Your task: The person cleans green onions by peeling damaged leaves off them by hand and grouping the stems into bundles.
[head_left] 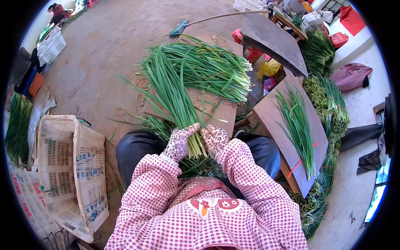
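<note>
Brown floor [104, 62]; two hands [181, 141] [215, 138] (both gloved) grip one green bunch [183, 106].

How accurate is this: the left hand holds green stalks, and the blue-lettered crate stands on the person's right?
The side is wrong: the head view shows the blue-lettered crate on the person's left. The left hand holds green stalks.

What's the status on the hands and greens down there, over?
Left hand gripping leafy green bunch. Right hand at its edge. Larger pile beyond; nothing visibly blocking.
</note>
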The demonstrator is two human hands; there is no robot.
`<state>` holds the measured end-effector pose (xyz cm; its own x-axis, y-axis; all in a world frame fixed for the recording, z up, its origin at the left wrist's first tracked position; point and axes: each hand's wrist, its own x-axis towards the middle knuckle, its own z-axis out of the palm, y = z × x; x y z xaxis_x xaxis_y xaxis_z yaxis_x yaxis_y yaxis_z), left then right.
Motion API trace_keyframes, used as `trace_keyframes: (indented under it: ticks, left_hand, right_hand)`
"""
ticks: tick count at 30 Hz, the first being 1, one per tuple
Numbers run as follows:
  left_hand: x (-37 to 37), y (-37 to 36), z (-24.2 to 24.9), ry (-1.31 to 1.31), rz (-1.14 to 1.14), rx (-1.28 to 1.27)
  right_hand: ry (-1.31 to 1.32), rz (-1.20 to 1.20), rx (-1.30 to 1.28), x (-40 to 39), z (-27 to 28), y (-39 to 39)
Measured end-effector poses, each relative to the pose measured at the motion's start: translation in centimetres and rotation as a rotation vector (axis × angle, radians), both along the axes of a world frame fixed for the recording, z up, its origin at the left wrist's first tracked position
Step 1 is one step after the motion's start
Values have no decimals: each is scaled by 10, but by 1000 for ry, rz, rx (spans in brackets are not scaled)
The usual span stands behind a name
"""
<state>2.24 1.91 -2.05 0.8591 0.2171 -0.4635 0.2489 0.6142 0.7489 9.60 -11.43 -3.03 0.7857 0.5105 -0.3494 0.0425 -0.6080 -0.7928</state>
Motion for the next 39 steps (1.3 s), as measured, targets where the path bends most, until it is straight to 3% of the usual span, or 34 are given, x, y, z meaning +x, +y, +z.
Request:
trace_keyframes:
  ticks: [2,4,5,7,8,10,11,13,15,17,19,21,23,25,27,29,32,33,35,39]
  left_hand:
    - [-1,-3,4,13,-10,-289]
    - [-2,-5,5,2,-4,-285]
    - [-2,-6,5,-10,-1,-281]
    - [0,-4,-10,-89,20,-189]
    - [0,-3,-17,-104,43,-214]
    - [1,-5,4,-67,124,-286]
    - [2,-3,3,-66,129,-285]
    - [4,3,1,-59,219,-350]
    - [7,10,5,-113,339,-371]
    - [6,24,3,-181,384,-362]
    - [4,37,5,-298,451,-440]
    - [4,42,5,-315,418,-325]
    - [2,36,12,-284,326,-333]
    - [3,23,9,-244,205,-341]
    - [12,11,-4,-197,138,-341]
    - [14,2,-2,-195,122,-325]
    - [14,-2,-1,-204,102,-217]
    - [14,-1,-5,-198,106,-219]
    - [12,2,-14,-199,46,-140]
    - [14,-1,-15,-140,-31,-33]
  right_hand:
    - [52,-1,0,-1,5,-4]
    - [160,1,2,-3,23,-4]
    - [132,-9,13,2,6,-7]
    - [145,-257,205,-4,3,0]
    - [147,-258,204,-6,4,1]
    - [413,-420,404,-13,31,10]
    - [415,-415,404,-12,24,10]
    - [485,-473,723,-12,10,11]
    - [582,-480,713,-10,2,4]
    - [515,-426,541,-13,14,-13]
    - [673,-30,607,6,-32,-68]
    - [363,220,-505,4,21,-74]
    - [69,338,-292,0,29,-108]
    - [-240,132,-66,7,28,-98]
    - [-253,226,-67,10,81,-55]
    - [-154,301,-117,9,82,-26]
    - [251,29,75,8,47,-4]
    - [257,31,72,8,45,-3]
    - [571,-44,261,7,42,-3]
    - [604,-84,218,11,47,-1]
